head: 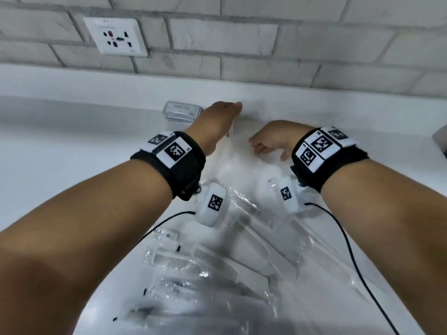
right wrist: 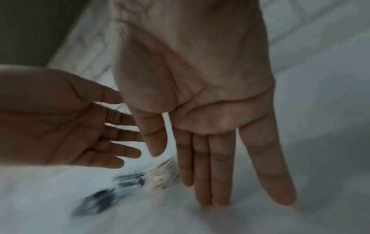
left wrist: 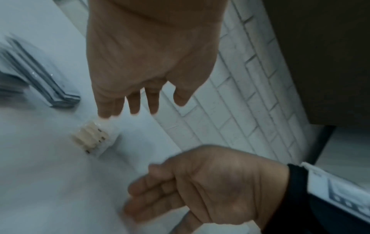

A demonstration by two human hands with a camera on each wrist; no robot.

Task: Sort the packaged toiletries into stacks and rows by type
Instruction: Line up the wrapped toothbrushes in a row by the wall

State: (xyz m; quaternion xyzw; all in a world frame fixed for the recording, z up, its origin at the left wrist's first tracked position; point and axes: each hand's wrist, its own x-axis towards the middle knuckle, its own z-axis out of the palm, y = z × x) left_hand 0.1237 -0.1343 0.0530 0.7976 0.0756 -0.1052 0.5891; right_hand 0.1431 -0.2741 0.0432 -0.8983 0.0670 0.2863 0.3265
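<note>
While the head view is smeared by motion, I can still place things: my left hand (head: 219, 117) reaches toward the back of the white table (head: 72, 131), just beside a stack of flat labelled packets (head: 182, 111), and my right hand (head: 274, 139) hovers near it, fingers pointing down. A loose heap of clear-wrapped combs and other toiletries (head: 217, 262) lies near me, below both wrists, unsorted. Left wrist view: the left hand is open with fingers extended, fingertips (left wrist: 104, 113) at or just above a small wrapped pack of pale sticks (left wrist: 91, 138), likely cotton buds; whether they touch I cannot tell. The right hand (left wrist: 200, 182) is empty here, fingers loosely bent. Right wrist view: right hand wide, fingers (right wrist: 204, 174) straight and pointing down to the table, holding nothing; the small pack (right wrist: 160, 175) sits blurred just beside them. My judgement: this pack is being set as the start of a row. To do it well, square it parallel to the packet stack, keep a clear gap, and press lightly so the slick wrapper does not skate.
</note>
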